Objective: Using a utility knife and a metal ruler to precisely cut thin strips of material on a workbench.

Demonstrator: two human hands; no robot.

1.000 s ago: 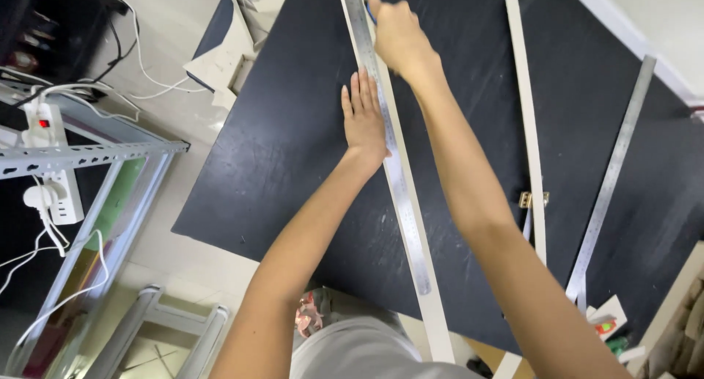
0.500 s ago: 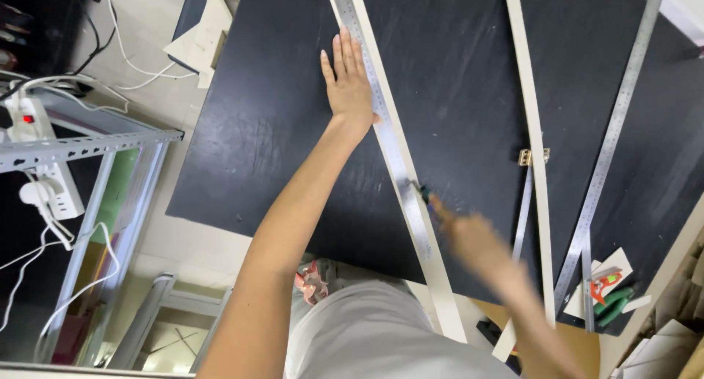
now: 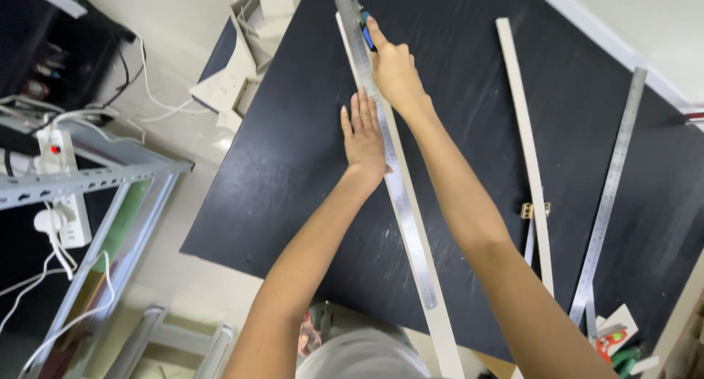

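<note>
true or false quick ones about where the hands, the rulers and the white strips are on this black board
1. The left hand lies flat, fingers spread, on the long steel ruler. True.
2. The right hand is empty. False: it grips a small blue-handled tool, likely a cutter, beside the ruler's far end.
3. A second steel ruler lies near the right edge of the black board, touched by neither hand. True.
4. The white strip to the right lies under the left hand. False: it lies apart, right of both arms.
5. The long ruler lies on the floor. False: it lies on the black board, over another white strip.
</note>
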